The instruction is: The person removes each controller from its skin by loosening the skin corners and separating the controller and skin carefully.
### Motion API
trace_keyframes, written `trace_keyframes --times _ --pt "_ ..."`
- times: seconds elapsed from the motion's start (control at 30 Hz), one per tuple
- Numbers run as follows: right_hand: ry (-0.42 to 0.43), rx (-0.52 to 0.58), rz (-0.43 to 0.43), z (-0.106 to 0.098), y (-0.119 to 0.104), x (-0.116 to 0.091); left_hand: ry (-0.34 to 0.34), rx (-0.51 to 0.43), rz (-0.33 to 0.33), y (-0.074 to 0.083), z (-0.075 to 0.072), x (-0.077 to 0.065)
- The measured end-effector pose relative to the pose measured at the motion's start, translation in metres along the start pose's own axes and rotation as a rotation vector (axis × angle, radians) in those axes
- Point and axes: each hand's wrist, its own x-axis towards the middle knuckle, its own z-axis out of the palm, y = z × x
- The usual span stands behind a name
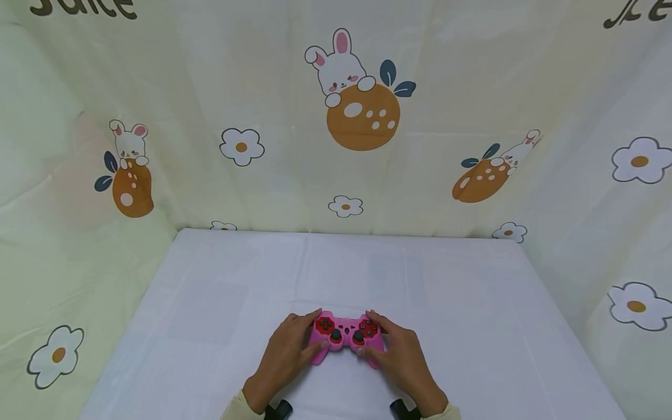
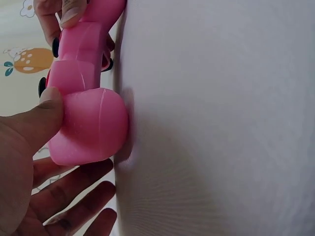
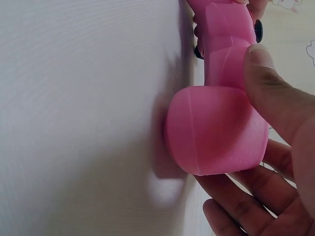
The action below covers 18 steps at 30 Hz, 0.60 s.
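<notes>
A pink game controller (image 1: 346,331) with red button pads and two dark thumbsticks is low in the middle of the head view, close over the white table. My left hand (image 1: 286,350) grips its left side, thumb on the upper face and fingers around the outer edge. On the other side my right hand (image 1: 408,356) holds it the same way. The left wrist view shows one rounded handle (image 2: 91,128) between thumb and fingers, near the cloth. In the right wrist view the other handle (image 3: 221,132) sits under the right thumb.
A white cloth covers the table (image 1: 220,274). Behind it and on both sides hangs a pale curtain (image 1: 262,76) printed with rabbits, oranges and flowers. Dark wrist straps with small devices (image 1: 279,409) show at the bottom, by the light sleeves (image 1: 238,408).
</notes>
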Motion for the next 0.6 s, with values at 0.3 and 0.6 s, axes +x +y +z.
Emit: trace_keyframes --times 0.3,0.6 --pt "0.026 0.032 0.003 0.0003 -0.0024 -0.0006 -0.006 -0.026 -0.023 0.0004 -0.0006 0.0004" --pt "0.042 0.019 0.009 -0.0004 -0.0040 -0.0010 0.017 -0.019 -0.035 0.0022 -0.0027 -0.0013"
